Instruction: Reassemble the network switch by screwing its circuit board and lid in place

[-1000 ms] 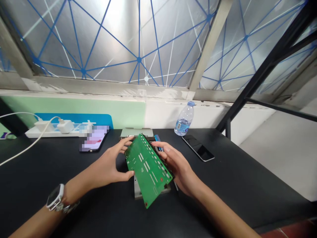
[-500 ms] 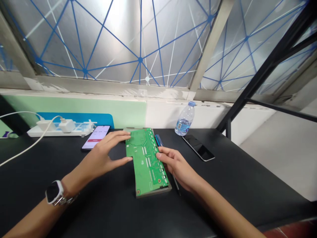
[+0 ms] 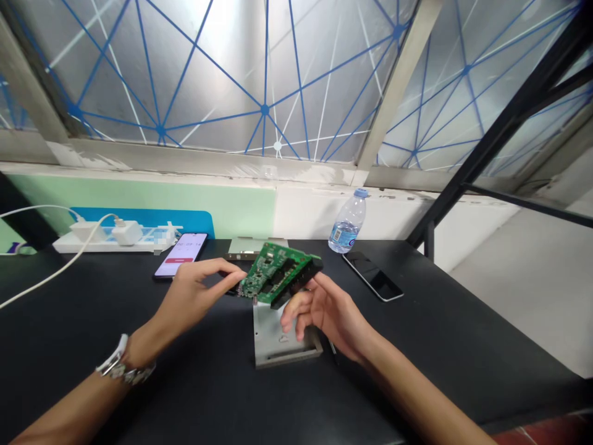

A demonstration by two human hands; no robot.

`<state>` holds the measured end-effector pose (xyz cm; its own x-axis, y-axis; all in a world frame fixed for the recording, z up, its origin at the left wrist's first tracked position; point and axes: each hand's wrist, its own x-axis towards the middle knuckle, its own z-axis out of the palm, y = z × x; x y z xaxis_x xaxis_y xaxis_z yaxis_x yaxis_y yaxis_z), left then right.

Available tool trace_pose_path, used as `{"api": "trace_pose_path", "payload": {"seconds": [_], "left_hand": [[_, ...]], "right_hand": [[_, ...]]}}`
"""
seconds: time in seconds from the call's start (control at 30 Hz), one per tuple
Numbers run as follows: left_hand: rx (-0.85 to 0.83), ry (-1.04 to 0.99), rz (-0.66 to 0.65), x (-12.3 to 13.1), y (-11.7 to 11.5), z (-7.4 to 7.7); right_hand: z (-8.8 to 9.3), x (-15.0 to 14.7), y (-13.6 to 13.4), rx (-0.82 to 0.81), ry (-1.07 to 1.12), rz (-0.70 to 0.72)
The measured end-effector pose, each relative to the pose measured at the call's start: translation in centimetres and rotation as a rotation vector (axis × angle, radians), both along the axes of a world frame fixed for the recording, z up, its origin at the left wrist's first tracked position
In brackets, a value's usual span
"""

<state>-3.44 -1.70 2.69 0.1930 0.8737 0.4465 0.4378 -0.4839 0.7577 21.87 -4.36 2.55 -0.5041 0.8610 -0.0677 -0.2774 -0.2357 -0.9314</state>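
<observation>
A green circuit board (image 3: 278, 274) is lifted off a grey metal tray (image 3: 278, 340) on the black table (image 3: 139, 383), tilted with its component side showing. My left hand (image 3: 197, 293) pinches the board's left edge between thumb and fingers. My right hand (image 3: 324, 312) is under the board's right end, fingers spread and touching its black connector edge from below. A wristwatch sits on my left wrist (image 3: 123, 368).
A lit phone (image 3: 181, 254) and a white power strip (image 3: 106, 238) with chargers and a cable lie at the left rear. A water bottle (image 3: 348, 222) and a dark phone (image 3: 373, 276) are at the right rear. A black metal frame (image 3: 486, 142) rises right.
The board lay flat on the grey tray half a second ago; now it is raised off the tray and turned over, component side up, uncovering the tray.
</observation>
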Motion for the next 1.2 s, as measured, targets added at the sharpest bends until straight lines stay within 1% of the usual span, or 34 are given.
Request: {"api": "trace_pose_path", "payload": {"seconds": [0.07,0.17,0.33,0.43,0.5,0.57,0.77,0.9,0.97,1.03,1.1,1.13,1.2], "left_hand": [[-0.094,-0.074,0.02,0.4,0.1,-0.2],[-0.197,-0.168,0.026,0.8,0.2,-0.6],[-0.338,-0.287,0.008,1.4,0.3,-1.2],[-0.393,-0.313,-0.003,1.7,0.3,-1.7],[-0.401,-0.297,-0.009,1.9,0.1,-2.0],[-0.396,-0.268,-0.012,2.1,0.0,-2.1],[-0.307,-0.213,-0.026,2.6,-0.5,-1.5],[-0.315,-0.208,-0.009,2.8,-0.9,-1.4],[-0.357,-0.24,-0.059,2.8,-1.1,-1.4],[-0.391,-0.283,-0.188,2.7,-1.4,-1.5],[-0.382,-0.285,-0.315,2.7,-1.9,-1.4],[-0.368,-0.269,-0.353,2.8,-2.2,-1.4],[-0.362,-0.222,-0.366,2.9,-2.7,-1.5]], "right_hand": [[0.0,0.1,0.0,0.013,-0.006,-0.001],[0.0,0.1,0.0,0.105,-0.091,-0.015],[0.0,-0.2,-0.2,0.263,-0.218,-0.083],[-0.1,-0.6,-0.4,0.31,-0.234,-0.146],[-0.3,-0.9,-0.5,0.305,-0.225,-0.192],[-0.6,-1.0,-0.5,0.267,-0.203,-0.211],[-0.9,-1.0,-0.5,0.133,-0.045,-0.128],[-0.7,-1.1,-0.6,0.099,0.019,-0.119],[-0.5,-1.1,-0.6,0.1,0.039,-0.124],[-0.4,-1.0,-0.7,0.117,0.063,-0.106],[-0.4,-0.8,-0.8,0.133,0.091,-0.054],[-0.3,-0.6,-0.9,0.137,0.106,-0.016],[-0.3,-0.4,-1.1,0.141,0.138,0.072]]}}
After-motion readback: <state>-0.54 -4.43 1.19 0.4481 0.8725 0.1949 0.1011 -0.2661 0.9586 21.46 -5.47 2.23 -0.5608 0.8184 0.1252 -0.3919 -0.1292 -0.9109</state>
